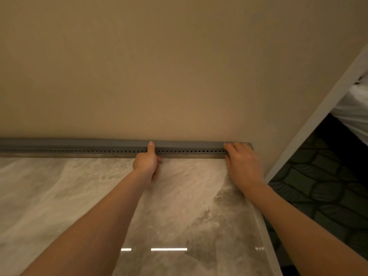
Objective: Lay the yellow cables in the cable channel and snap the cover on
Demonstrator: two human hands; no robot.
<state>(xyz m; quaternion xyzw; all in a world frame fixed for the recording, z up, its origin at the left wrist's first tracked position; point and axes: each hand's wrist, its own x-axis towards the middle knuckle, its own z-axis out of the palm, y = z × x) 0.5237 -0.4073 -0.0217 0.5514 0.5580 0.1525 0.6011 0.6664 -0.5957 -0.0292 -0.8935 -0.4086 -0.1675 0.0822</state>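
The grey slotted cable channel (pixel 89 148) runs along the back edge of the marble-patterned tabletop (pixel 79 192), against the beige wall (pixel 159 66), from 9 o'clock to 2 o'clock of my view. Its grey cover (pixel 99 142) sits on top along the full visible length; the channel's contents are hidden. My left hand (pixel 146 163) is loosely curled, thumb pressed on the cover, gripping nothing. My right hand (pixel 242 163) lies flat, fingers spread over the channel's right end.
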